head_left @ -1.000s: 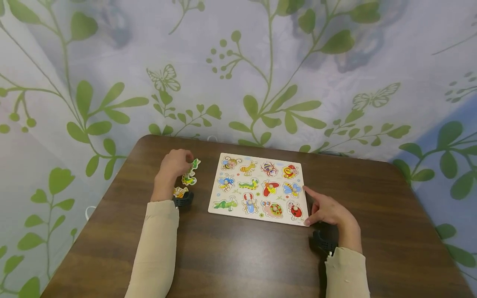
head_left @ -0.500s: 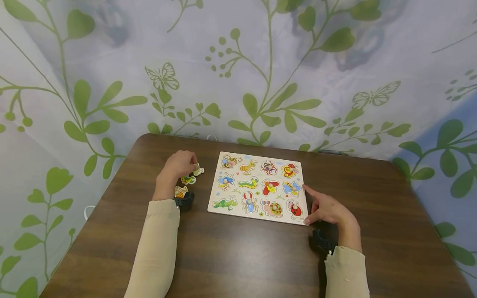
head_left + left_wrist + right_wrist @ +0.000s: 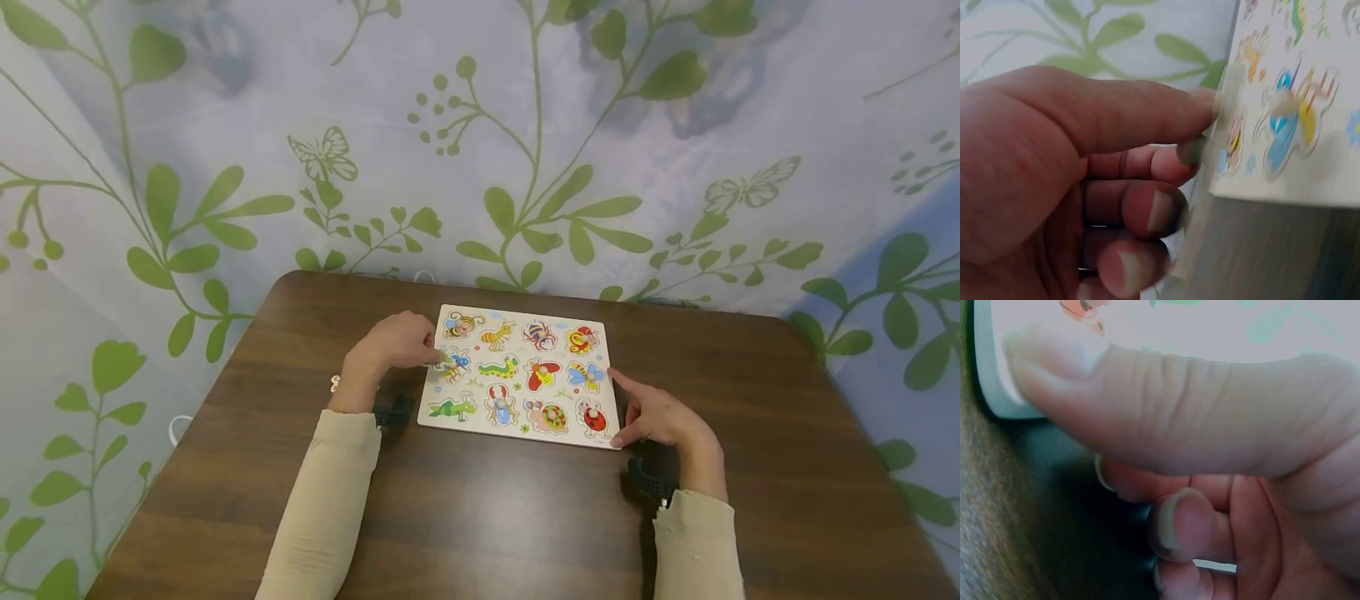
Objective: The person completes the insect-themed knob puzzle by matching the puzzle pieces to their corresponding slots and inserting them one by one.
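A pale wooden peg puzzle board (image 3: pixel 517 429) with several colourful insect pictures lies flat on the table. My left hand (image 3: pixel 397 343) is over the board's left edge, by the blue mosquito picture. It pinches a thin puzzle piece (image 3: pixel 1210 165) by a small greenish knob between thumb and fingers; the piece is seen almost edge-on and its picture is too blurred to tell. At the board's right side is my right hand (image 3: pixel 660 417), its index finger straight against the edge and its thumb resting on the near right corner. The other right fingers curl below, holding nothing.
Partly hidden behind the left wrist, a loose puzzle piece (image 3: pixel 335 382) lies on the brown wooden table (image 3: pixel 487 508). Each wrist wears a black strap mount (image 3: pixel 652 482). A leaf-patterned curtain (image 3: pixel 480 150) hangs behind the table's far edge.
The left hand has taken up a puzzle piece from the pieces at the left and carried it right, to the board. The right hand has stayed at the board's edge.
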The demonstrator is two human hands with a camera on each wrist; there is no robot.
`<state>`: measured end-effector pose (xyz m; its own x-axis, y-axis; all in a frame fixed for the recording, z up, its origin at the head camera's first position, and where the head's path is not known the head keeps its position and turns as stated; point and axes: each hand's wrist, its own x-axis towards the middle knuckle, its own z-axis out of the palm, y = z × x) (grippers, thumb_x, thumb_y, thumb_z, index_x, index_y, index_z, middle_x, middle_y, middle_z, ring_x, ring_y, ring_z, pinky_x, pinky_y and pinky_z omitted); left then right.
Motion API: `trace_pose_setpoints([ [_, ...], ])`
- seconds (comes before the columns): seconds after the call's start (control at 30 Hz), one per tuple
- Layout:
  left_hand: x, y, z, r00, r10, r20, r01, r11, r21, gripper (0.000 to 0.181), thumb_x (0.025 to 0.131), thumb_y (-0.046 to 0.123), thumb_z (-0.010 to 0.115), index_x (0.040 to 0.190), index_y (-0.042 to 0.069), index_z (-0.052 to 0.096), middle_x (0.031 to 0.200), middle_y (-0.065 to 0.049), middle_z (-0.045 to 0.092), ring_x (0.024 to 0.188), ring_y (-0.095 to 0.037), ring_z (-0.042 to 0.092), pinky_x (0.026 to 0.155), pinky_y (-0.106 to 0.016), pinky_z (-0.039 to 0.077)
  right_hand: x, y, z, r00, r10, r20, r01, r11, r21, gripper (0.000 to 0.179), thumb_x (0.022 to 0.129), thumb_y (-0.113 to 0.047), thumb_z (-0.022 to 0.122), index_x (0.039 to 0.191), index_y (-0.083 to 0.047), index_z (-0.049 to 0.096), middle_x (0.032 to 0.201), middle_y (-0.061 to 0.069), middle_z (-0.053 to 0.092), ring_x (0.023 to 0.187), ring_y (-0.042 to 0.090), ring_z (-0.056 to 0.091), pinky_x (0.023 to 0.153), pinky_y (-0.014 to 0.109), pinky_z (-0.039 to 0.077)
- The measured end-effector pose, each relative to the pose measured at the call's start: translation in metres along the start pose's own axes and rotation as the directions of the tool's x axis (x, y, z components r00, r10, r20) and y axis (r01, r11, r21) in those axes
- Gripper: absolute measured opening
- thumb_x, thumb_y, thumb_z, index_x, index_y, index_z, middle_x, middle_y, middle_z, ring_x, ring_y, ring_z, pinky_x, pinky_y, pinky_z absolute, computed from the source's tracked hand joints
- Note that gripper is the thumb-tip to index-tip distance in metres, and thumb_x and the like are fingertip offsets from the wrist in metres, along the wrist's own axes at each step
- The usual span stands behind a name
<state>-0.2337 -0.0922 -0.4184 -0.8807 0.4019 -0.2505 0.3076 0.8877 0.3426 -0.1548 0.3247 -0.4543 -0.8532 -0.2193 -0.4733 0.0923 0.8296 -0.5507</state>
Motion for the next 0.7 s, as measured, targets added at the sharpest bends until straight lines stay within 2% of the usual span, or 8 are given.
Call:
trace_pose_setpoints([
  [0.13,-0.004,0.019,0.004,0.997,0.022,0.073,-0.022,1.000,0.003,0.033,0.085,0.035,0.069,0.061,0.016,0.058,0.054,0.005,0.048,0.047,-0.012,0.046,0.047,-0.026,0.034,0.001,0.001,-0.001,1.000,-0.006,0.001,0.006,1.000,0.002,0.121,0.063,-0.029,0.090,0.157,-0.021,0.015,0.075,0.006,0.056,0.067,0.020,0.050,0.062,0.032,0.040],
  [0.3,-0.008,0.038,0.010,0.983,0.053,0.177,-0.052,0.999,-0.007,0.037,0.086,0.034,0.071,0.059,0.013,0.058,0.051,0.004,0.049,0.042,-0.013,0.051,0.046,-0.027,0.037,0.001,0.001,0.000,1.000,-0.002,0.002,0.002,1.000,0.000,0.120,0.063,-0.031,0.090,0.157,-0.021,0.015,0.076,0.007,0.057,0.068,0.020,0.050,0.063,0.032,0.039],
  [0.43,-0.008,0.046,0.017,0.970,0.074,0.231,-0.074,0.997,-0.011,0.035,0.086,0.033,0.072,0.060,0.011,0.060,0.049,0.003,0.049,0.042,-0.014,0.051,0.048,-0.027,0.039,0.001,0.001,0.001,1.000,0.006,0.001,-0.006,1.000,-0.003,0.120,0.063,-0.032,0.089,0.157,-0.023,0.015,0.076,0.007,0.056,0.068,0.020,0.050,0.063,0.032,0.039],
  [0.7,-0.006,0.052,0.028,0.936,0.064,0.346,-0.049,0.997,-0.053,0.028,0.084,0.027,0.075,0.069,0.006,0.065,0.054,-0.003,0.058,0.046,-0.019,0.059,0.050,-0.028,0.045,0.000,0.000,-0.001,1.000,-0.004,-0.004,0.004,1.000,-0.014,0.120,0.064,-0.032,0.089,0.157,-0.022,0.014,0.076,0.006,0.057,0.068,0.020,0.050,0.063,0.032,0.039],
])
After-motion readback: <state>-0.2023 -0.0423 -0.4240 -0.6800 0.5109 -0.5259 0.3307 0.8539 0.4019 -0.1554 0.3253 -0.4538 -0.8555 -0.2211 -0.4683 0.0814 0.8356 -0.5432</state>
